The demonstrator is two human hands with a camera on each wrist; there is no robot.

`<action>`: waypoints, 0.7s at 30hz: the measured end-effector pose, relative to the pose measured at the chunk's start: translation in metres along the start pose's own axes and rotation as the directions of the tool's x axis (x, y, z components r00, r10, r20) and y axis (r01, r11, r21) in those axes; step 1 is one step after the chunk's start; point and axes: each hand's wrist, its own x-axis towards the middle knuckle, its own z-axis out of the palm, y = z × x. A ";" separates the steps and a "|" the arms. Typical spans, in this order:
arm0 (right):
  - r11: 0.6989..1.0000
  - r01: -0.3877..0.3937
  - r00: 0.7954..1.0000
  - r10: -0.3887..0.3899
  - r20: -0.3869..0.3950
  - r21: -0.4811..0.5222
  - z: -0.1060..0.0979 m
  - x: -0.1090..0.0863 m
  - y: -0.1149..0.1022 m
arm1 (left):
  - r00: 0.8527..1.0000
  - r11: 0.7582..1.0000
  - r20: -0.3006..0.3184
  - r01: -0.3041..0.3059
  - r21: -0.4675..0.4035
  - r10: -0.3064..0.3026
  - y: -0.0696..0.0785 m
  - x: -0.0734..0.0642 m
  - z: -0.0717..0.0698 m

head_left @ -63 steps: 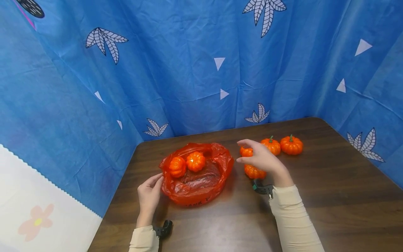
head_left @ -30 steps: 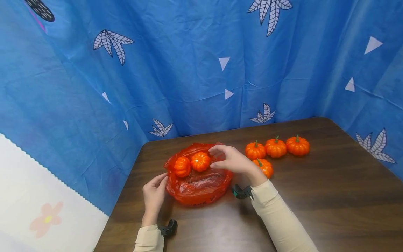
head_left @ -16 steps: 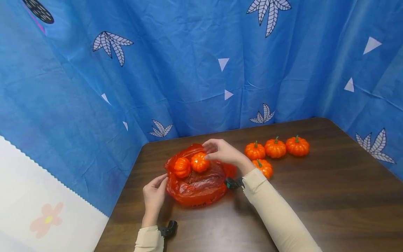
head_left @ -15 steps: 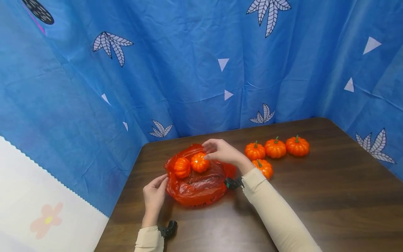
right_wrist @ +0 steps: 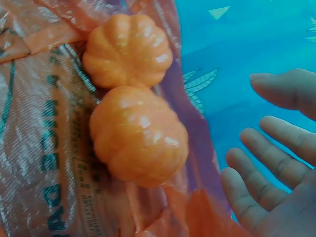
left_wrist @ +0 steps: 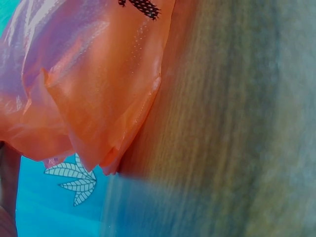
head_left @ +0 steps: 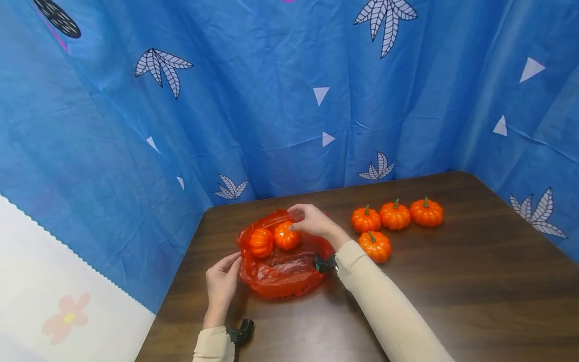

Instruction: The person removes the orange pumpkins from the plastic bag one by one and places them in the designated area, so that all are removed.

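Observation:
A translucent red plastic bag lies spread on the table with its mouth facing up. Two small orange pumpkins sit in it: the left pumpkin and the right pumpkin, side by side. My left hand pinches the bag's left rim between thumb and fingers. Over the back right of the bag, my right hand hovers near the right pumpkin. In the right wrist view the right hand's fingers are spread and bent slightly, apart from both pumpkins and holding nothing. The left wrist view shows mostly the bag's side.
Several more orange pumpkins with green stems stand loose on the brown wooden table, right of the bag. A blue patterned curtain hangs behind the table. White cloth with a flower hangs at the left.
My right hand has moved left, from beside the loose pumpkins to above the bag, then slightly farther left. My left hand keeps its pinch on the rim. Both pumpkins stay in the bag.

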 end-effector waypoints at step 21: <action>0.987 -0.151 0.986 0.154 -0.069 0.046 0.020 0.009 0.029 | 1.000 0.999 -0.013 0.004 0.032 -0.003 -0.001 0.001 -0.003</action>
